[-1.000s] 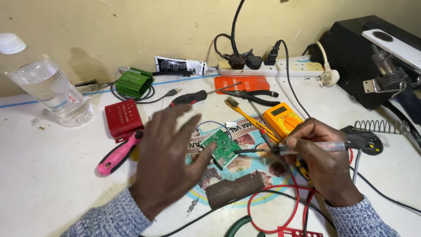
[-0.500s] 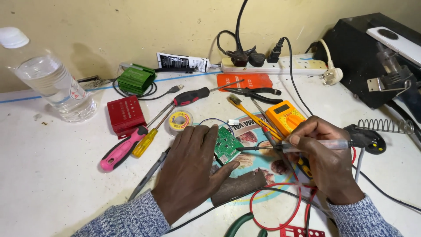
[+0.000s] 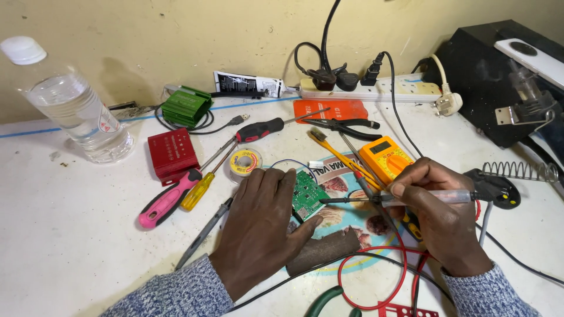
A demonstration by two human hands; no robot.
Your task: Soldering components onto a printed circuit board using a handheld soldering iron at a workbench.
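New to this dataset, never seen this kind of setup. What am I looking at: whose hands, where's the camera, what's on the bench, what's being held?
No machine here: a person works with two bare hands, filmed by a camera on their head looking down. The left hand lies flat on the white table, pinning a small green circuit board. The right hand holds a thin pen-like tool with its tip at the board's edge. Around them lie a yellow meter, a red box, a pink-handled tool, screwdrivers, pliers, a roll of solder wire, a water bottle and a power strip.
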